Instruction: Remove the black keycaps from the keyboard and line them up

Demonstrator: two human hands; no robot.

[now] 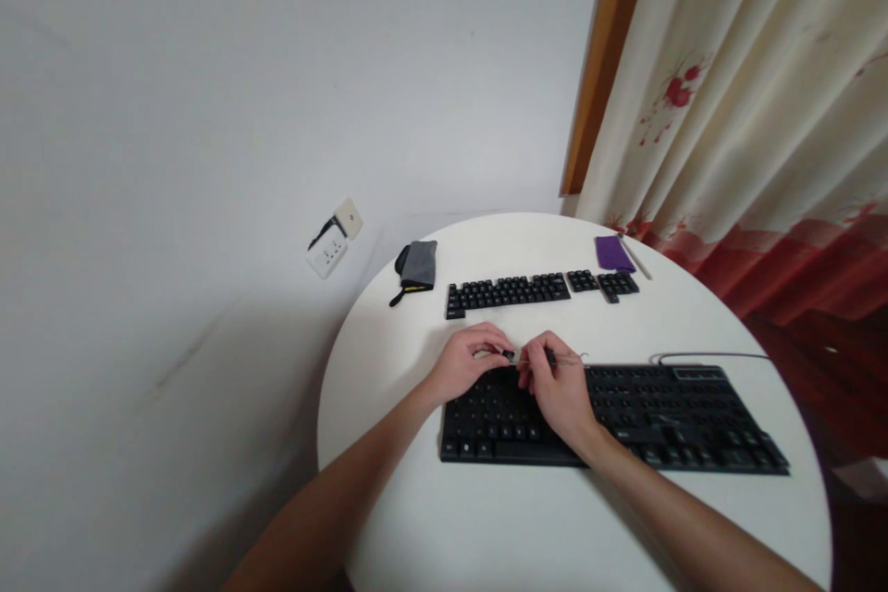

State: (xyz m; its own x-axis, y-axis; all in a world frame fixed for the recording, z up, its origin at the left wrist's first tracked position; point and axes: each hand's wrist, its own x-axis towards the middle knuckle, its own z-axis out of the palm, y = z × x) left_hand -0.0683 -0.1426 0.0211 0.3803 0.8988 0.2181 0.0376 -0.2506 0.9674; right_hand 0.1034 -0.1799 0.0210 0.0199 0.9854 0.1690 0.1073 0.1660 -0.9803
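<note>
Both hands meet over the far left part of a black keyboard that lies on the near half of a round white desk. The left hand is curled, its fingertips pinched on a small dark keycap, though at this size it is hard to be sure that it is a keycap. The right hand is closed too. Its fingers grip a thin wire tool whose free end sticks out to the right, just above the keyboard's top edge. The two hands are close together, fingertips almost touching around the keycap, and the right wrist rests across the keys.

Farther back on the desk, loose keycaps are laid out in a row of three groups: a long block, a small cluster and a square block. A grey pouch with a black strap sits to the left of them, near the desk's edge. A purple cloth lies at the right end, with a slim pale stick just beside it. The keyboard's cable runs off to the right. A white wall socket is on the wall at the left, and a cream curtain with red flowers hangs at the right.
</note>
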